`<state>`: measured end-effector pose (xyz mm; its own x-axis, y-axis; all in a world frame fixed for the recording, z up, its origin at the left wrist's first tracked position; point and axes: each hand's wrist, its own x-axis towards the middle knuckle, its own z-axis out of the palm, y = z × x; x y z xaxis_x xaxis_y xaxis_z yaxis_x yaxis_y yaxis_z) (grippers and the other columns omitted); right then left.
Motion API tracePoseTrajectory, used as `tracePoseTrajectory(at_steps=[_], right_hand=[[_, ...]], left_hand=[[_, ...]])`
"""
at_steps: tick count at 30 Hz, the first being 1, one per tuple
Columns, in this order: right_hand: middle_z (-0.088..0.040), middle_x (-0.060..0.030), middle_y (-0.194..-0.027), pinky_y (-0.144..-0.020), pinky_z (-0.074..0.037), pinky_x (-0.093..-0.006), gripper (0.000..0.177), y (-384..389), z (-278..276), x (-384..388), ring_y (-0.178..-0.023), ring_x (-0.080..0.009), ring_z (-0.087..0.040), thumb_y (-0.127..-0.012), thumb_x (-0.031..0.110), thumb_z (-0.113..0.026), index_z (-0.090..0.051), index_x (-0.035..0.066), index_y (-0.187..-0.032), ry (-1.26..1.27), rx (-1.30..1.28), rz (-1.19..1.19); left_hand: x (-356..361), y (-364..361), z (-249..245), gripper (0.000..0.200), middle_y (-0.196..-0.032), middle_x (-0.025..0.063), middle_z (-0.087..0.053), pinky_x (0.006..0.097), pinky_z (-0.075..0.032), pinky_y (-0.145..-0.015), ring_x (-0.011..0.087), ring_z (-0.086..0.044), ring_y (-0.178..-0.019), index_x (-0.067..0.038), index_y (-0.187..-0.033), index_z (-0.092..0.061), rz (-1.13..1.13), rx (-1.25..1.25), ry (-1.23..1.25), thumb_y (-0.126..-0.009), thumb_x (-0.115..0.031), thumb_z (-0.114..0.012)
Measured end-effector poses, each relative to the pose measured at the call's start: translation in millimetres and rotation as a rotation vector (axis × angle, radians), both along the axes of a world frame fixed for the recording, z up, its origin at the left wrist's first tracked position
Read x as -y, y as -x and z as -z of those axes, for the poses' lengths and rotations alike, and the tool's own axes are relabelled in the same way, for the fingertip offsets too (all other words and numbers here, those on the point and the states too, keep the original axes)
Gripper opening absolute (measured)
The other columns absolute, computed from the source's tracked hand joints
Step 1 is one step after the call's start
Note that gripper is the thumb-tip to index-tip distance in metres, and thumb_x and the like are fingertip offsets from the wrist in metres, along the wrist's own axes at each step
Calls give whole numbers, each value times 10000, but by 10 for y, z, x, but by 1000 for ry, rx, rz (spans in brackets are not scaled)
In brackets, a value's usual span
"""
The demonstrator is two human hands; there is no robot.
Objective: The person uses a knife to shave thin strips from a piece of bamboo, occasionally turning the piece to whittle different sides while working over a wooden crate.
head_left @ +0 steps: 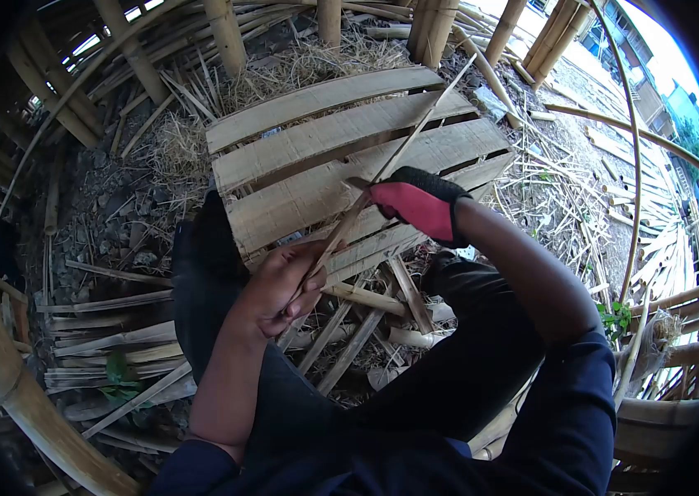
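Observation:
My bare left hand (287, 285) is closed around the lower part of a long, thin bamboo strip (407, 142), which slants up and to the right over a slatted wooden table (283, 205). My right hand (419, 202), in a pink and black glove, is closed around the strip farther up. A small blade (357, 183) shows at the glove's fingertips, against the strip. Its handle is hidden in the glove.
Upright bamboo poles (225, 37) stand behind the table. Split bamboo pieces (130, 331) lie at the left, and shavings (539, 190) cover the ground at the right. A curved bamboo pole (6, 372) runs along the left edge.

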<state>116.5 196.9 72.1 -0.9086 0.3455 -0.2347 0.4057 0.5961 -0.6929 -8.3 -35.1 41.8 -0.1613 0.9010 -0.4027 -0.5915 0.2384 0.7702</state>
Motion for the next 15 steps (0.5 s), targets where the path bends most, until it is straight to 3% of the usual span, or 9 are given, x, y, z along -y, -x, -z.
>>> tracePoseTrajectory(at_steps=[3,5,6,9,10,11,13,14,15], right_hand=[[-581,-106,-685,-668,-442,-344,389,-58,-202,-233,-655,-186,-546,-968,338,-433,-587,19,-807,-136,68,-15],[-601,-116,-708,-673,-447,-357,359,-3,-39,76,-662,-205,-551,-963,314,-427,-590,18,-843,-33,64,-83],[-627,-139,-743,-708,-463,-373,401,80,112,365,-691,-250,-583,-968,360,-438,-607,16,-848,-357,-193,-20],[-651,-173,-790,-752,-478,-383,463,27,-197,209,-744,-312,-615,-969,416,-447,-631,6,-859,28,149,-32],[-652,-163,-775,-774,-480,-374,527,38,-186,150,-763,-290,-637,-968,477,-445,-647,7,-843,-115,91,9],[-647,-122,-753,-733,-478,-351,481,40,-269,159,-747,-207,-634,-993,428,-444,-646,9,-873,-212,73,146],[-672,-132,-744,-722,-513,-421,530,5,-242,136,-708,-313,-674,-1019,514,-426,-703,62,-1018,-215,-268,259],[-643,-76,-747,-655,-480,-311,358,-12,-242,153,-689,-155,-620,-1028,349,-535,-659,17,-979,-60,-330,296],[-642,-79,-745,-652,-482,-320,355,9,-136,125,-681,-164,-622,-1021,355,-552,-658,20,-978,-117,-408,226]], left_hand=[[-26,5,17,343,-606,-40,-426,157,-308,-299,2,-367,-331,17,-1294,-559,-14,28,-6,-1077,-213,-427],[-71,-4,-5,348,-614,-38,-428,156,-313,-300,1,-369,-332,24,-1305,-554,-12,-1,3,-1073,-203,-432],[-73,-14,-19,350,-618,-38,-427,155,-315,-301,0,-370,-333,29,-1312,-551,-10,-24,6,-1070,-196,-434],[-17,-21,10,362,-627,-37,-431,153,-315,-302,0,-373,-337,44,-1327,-544,-8,-2,-15,-1068,-186,-438],[5,-7,19,367,-629,-37,-433,152,-314,-302,0,-374,-338,49,-1331,-542,-14,24,-34,-1068,-185,-439],[22,31,14,368,-643,-37,-438,160,-318,-315,5,-376,-354,39,-1327,-549,3,33,-35,-1072,-196,-425],[47,96,6,376,-671,-38,-448,175,-326,-342,15,-379,-386,17,-1320,-563,31,56,-40,-1080,-220,-397],[42,99,-5,374,-676,-37,-446,174,-326,-343,15,-381,-389,16,-1320,-563,28,50,-39,-1079,-217,-399],[37,99,-26,372,-681,-36,-445,173,-325,-343,15,-383,-391,16,-1320,-563,27,43,-38,-1078,-215,-400]])
